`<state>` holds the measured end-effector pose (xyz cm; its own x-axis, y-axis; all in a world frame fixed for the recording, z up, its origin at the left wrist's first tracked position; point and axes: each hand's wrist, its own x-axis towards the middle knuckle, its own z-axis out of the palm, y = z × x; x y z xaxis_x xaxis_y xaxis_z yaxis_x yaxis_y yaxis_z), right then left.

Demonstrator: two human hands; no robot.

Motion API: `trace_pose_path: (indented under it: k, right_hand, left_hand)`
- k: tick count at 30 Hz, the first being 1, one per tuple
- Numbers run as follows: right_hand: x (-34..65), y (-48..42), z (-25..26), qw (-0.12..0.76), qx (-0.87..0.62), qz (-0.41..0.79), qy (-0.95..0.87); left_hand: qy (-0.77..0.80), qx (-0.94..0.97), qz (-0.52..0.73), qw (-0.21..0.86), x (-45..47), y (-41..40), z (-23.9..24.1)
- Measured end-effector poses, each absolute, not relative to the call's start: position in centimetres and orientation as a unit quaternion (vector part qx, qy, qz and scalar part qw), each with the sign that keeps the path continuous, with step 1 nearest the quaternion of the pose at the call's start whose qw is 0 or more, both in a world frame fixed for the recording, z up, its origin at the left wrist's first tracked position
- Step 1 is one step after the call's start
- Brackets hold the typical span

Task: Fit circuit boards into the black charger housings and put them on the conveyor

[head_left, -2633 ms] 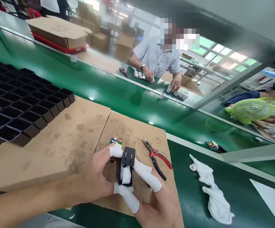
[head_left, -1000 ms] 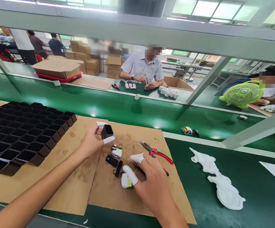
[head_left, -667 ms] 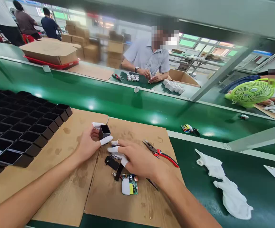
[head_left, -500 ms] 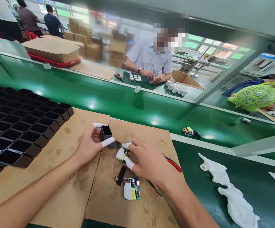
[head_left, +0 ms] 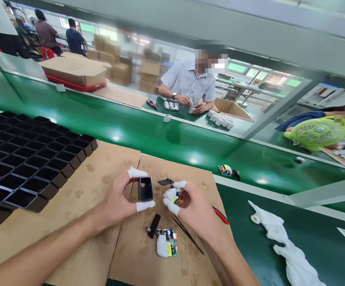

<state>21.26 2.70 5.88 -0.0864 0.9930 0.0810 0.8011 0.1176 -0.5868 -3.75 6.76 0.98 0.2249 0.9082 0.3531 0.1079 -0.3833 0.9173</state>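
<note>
At centre frame, my left hand [head_left: 120,199] grips an open black plastic housing [head_left: 145,194] between thumb and finger; my right hand [head_left: 194,205], fingers nearly closed, pinches a small circuit board [head_left: 176,200]. I judge the step in hand as pairing the two; the next move calls for squaring one to the other. Below lies a second circuit board [head_left: 168,243], near tweezers [head_left: 188,236]; more housings [head_left: 41,161] fill the left.

To my right, a crumpled white cloth [head_left: 290,246] lies on the green worktop [head_left: 244,248]. Across from me is a co-worker [head_left: 200,93] in a pale short-sleeved shirt [head_left: 190,81], with a lime-green fan [head_left: 318,133] farther right and a cardboard box [head_left: 75,69] on a red tray [head_left: 99,86] to the left.
</note>
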Motion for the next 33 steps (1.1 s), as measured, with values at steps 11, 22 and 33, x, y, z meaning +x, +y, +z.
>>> trace_pose_path:
  k: [11, 22, 33]
  right_hand:
    - [24.4, 1.9, 2.8, 0.409, -0.612, 0.161, -0.657]
    - [25.0, 2.7, 2.0, 0.43, -0.579, 0.115, -0.683]
    - [25.0, 2.6, 2.1, 0.421, -0.56, 0.111, -0.705]
  left_hand:
    - [0.586, 0.686, 0.352, 0.25, -13.4, 13.7, 2.6]
    - [0.556, 0.796, 0.192, 0.142, -26.1, 14.0, 9.1]
    - [0.516, 0.855, 0.016, 0.043, -25.3, 17.0, 8.0]
